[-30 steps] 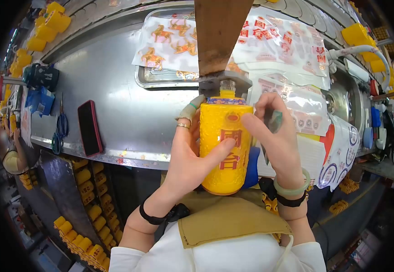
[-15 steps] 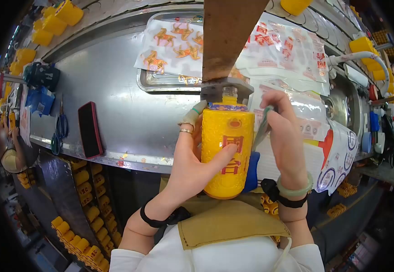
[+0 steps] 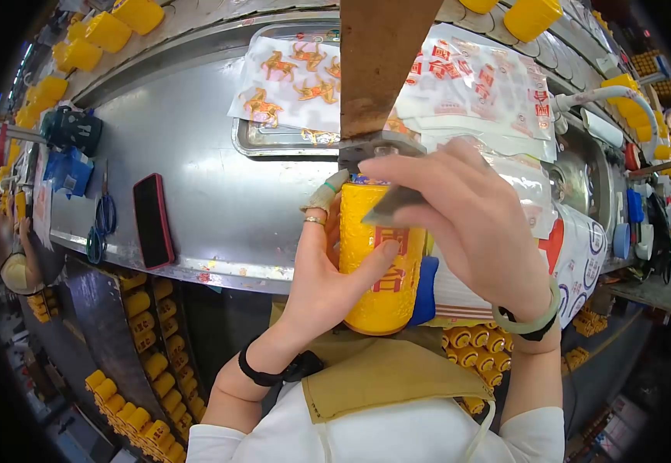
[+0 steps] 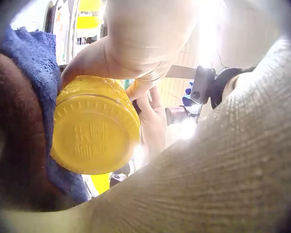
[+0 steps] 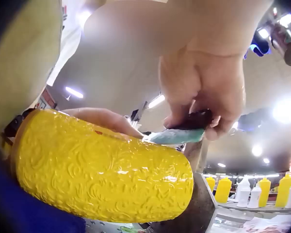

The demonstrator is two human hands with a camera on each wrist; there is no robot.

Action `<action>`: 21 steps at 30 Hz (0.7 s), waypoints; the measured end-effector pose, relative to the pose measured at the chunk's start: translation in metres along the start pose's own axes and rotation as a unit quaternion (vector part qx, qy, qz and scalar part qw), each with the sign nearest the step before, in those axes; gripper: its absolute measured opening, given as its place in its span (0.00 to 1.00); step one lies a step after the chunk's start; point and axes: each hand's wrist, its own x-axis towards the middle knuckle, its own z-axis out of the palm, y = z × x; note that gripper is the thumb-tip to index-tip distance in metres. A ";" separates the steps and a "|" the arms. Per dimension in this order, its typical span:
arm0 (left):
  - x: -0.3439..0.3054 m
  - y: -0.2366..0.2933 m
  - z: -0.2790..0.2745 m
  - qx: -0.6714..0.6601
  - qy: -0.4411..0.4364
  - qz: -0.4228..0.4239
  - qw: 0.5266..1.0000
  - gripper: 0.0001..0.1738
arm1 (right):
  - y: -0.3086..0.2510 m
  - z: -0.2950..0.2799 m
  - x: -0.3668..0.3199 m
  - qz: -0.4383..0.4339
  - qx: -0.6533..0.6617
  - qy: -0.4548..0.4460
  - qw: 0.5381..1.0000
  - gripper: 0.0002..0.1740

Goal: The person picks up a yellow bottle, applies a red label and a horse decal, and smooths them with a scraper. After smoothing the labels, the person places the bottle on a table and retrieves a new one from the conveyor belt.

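In the head view a yellow embossed bottle [image 3: 378, 309] with red characters on its front lies tilted, its base toward the person. My left hand [image 3: 312, 262] grips it from the left, thumb across the characters, a pale cot on one fingertip. My right hand [image 3: 478, 220] pinches a flat scraper [image 3: 389, 204] over the bottle's upper front, hiding the emblem and much of the neck. In the right wrist view the scraper [image 5: 177, 136] shows a green edge close to the bottle [image 5: 102, 170]. The left wrist view shows the bottle's round base [image 4: 94, 133] beside a blue cloth [image 4: 34, 73].
A brown post [image 3: 382, 69] with a grey bracket [image 3: 359, 147] stands at the bottle's neck. Decal sheets [image 3: 482, 85] lie to the right, and gold animal decals [image 3: 274, 65] on a tray to the left. A phone [image 3: 153, 220] and blue scissors [image 3: 104, 216] rest on the metal table.
My right hand first drew away to the bottle's right side, then swung left over its upper front with the scraper. The left hand keeps its grip, and the bottle has shifted only slightly.
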 end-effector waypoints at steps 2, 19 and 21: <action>0.000 0.004 0.001 -0.014 -0.012 -0.024 1.000 0.46 | 0.005 0.002 0.008 0.015 -0.024 0.028 0.999 0.21; -0.021 -0.004 -0.018 -0.108 -0.022 -0.038 0.993 0.44 | 0.000 0.022 -0.076 0.324 0.312 0.105 0.887 0.27; -0.024 -0.004 -0.019 -0.101 -0.035 -0.041 0.993 0.45 | -0.003 0.039 -0.091 0.329 0.346 0.106 0.873 0.31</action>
